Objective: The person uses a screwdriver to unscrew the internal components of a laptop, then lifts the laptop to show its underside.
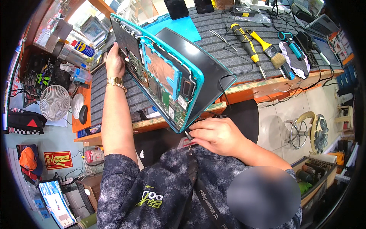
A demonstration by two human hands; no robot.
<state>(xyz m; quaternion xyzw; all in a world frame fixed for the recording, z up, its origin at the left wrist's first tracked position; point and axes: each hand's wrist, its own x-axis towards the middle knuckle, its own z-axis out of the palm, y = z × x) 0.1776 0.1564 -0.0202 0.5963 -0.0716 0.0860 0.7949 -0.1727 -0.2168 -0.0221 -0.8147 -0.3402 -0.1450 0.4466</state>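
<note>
An opened-up teal laptop (pixel 162 72) is tilted above the bench's front edge, its bottom cover off and its circuit board and copper-coloured plate bare. Its dark lid (pixel 190 49) hangs behind the base. My left hand (pixel 115 63), with a gold watch on the wrist, grips the laptop's far left edge. Down by the laptop's near lower corner, my right hand (pixel 219 133) pinches a small black cable plug (pixel 188 135) between thumb and fingers. The plug's tip is at the corner's edge; whether it sits in a port I cannot tell. A black cable loops past the lid.
On the grey ribbed bench mat (pixel 213 34) lie a yellow-black screwdriver (pixel 246 45), a yellow-handled brush (pixel 270 51) and a teal tool (pixel 290 44) on a cloth. Tangled cables cover the back right. A white fan (pixel 55 102) stands left; a stool (pixel 318 133) is on the floor at right.
</note>
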